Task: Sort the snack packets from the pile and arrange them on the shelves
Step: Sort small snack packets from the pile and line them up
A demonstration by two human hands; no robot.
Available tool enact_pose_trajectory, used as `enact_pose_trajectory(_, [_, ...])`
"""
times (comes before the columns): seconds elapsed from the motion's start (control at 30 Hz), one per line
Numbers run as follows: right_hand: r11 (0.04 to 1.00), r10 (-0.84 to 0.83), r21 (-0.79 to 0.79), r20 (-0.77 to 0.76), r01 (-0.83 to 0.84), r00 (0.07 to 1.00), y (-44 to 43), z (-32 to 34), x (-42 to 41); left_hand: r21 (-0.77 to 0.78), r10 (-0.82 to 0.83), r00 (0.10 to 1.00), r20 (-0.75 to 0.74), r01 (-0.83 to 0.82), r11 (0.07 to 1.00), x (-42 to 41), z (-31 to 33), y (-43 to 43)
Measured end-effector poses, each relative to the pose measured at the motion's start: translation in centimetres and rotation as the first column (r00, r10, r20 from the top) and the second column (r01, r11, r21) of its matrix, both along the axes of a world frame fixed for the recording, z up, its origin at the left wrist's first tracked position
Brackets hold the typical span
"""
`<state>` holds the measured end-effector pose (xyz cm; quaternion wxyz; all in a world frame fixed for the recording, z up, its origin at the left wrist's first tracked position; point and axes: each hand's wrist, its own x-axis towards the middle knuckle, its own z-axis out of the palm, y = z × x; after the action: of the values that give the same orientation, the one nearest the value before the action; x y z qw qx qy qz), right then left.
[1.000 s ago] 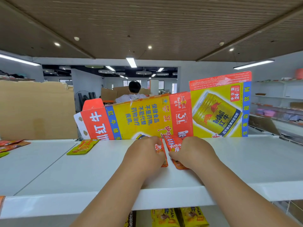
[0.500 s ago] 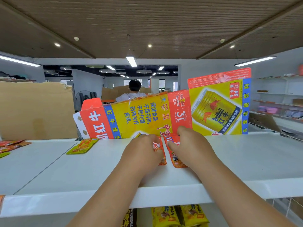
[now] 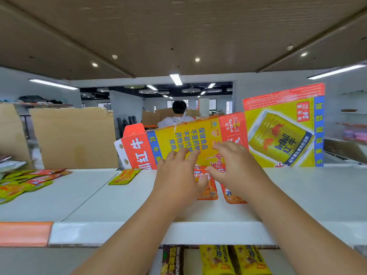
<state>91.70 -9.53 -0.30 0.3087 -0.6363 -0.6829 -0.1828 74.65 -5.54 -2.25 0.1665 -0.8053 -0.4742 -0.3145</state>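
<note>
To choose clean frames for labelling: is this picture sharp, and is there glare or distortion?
Head view: the box print is sharp; left hand and right hand are slightly soft; far shelves at right are smeared; lamps are bright, yet no glare on the packets; corners look stretched.

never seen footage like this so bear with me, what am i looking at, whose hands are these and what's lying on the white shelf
No machine here: a person wears a camera on the head, so the picture looks along their own arms. The left hand and right hand are spread open over two orange snack packets lying side by side on the white shelf; neither grips anything. Behind stands a flattened Red Bull carton. A yellow-green packet lies further left, a pile of packets at the left edge.
</note>
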Motion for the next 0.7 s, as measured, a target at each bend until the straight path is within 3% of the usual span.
enact_pose_trajectory(0.33, [0.987, 0.160, 0.020, 0.085, -0.162, 0.984, 3.0, 4.1, -10.9, 0.089, 0.220, 0.973, -0.065, -0.214, 0.973, -15.7, 4.0, 1.9])
enact_pose_trajectory(0.7, [0.950, 0.309, -0.106, 0.199, -0.293, 0.930, 12.2, 5.9, -34.9, 0.010, 0.432, 0.897, -0.096, -0.433, 0.901, -41.3, 4.5, 7.2])
